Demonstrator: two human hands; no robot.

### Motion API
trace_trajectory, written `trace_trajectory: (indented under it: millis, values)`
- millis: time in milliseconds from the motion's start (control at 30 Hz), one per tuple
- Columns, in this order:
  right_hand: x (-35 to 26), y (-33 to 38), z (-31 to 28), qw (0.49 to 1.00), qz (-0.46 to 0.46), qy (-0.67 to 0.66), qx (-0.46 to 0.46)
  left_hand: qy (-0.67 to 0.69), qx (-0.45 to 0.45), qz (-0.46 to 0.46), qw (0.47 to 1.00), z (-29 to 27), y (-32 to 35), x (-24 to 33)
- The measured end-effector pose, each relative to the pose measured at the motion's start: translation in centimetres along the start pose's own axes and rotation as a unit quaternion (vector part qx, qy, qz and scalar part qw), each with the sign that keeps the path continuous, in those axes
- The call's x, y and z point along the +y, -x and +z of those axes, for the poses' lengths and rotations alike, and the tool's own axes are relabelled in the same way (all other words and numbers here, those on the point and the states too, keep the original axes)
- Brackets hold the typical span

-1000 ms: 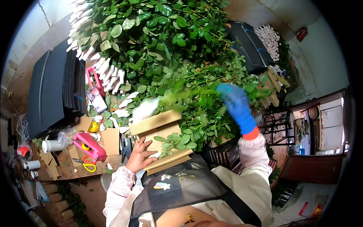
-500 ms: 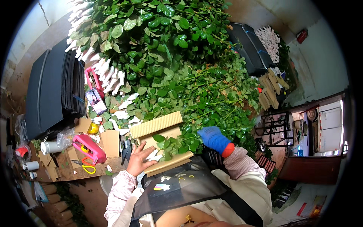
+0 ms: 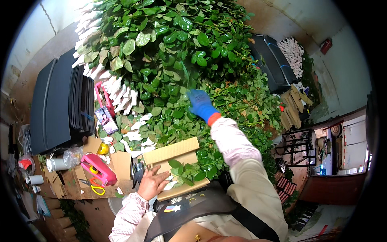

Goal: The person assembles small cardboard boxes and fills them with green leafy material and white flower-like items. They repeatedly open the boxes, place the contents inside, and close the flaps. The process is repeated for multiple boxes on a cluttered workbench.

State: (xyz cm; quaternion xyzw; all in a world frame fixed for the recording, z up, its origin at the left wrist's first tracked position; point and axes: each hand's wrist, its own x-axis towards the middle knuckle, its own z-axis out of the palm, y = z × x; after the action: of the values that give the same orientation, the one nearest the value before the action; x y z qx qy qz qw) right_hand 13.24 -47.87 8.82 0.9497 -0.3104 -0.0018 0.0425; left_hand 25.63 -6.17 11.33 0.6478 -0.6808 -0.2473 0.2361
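Workshop, with heaped leafy stems, scissors

Left of left grip, scissors on worktop; right of it, cardboard; beneath right grip, foliage.

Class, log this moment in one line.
left bare hand: on folded tan cardboard | right blue-gloved hand: at green leafy stems, grip unclear

Pale walls curving round my remote view of a wooden desk, bright light showing through the right-hand opening.
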Motion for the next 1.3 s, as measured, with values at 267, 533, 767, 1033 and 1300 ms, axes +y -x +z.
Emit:
trace_trajectory:
  millis: [267, 533, 767, 1033, 1300]
  values:
    - [0.0, -1.1, -3.2, 0.99, -0.064, -0.083, 0.091, 0.038, 0.069, -0.013, 0.997, 1.2, 0.3, 1.0]
    - [2.8, 8.4, -14.4, 0.965, -0.068, -0.116, 0.227, 0.126, 0.083, -0.013, 0.989, 1.7, 0.5, 0.4]
    - [2.5, 19.0, -17.2, 0.922, -0.062, -0.368, 0.103, 0.261, 0.061, -0.1, 0.958, 2.1, 0.9, -0.2]
    - [1.2, 24.8, -6.7, 0.983, 0.01, -0.159, -0.094, 0.276, 0.112, -0.119, 0.947, 3.3, 1.3, -0.7]
    - [2.0, 24.8, -6.1, 0.984, -0.004, -0.174, -0.022, 0.269, 0.098, -0.104, 0.953, 2.9, 1.4, 0.1]
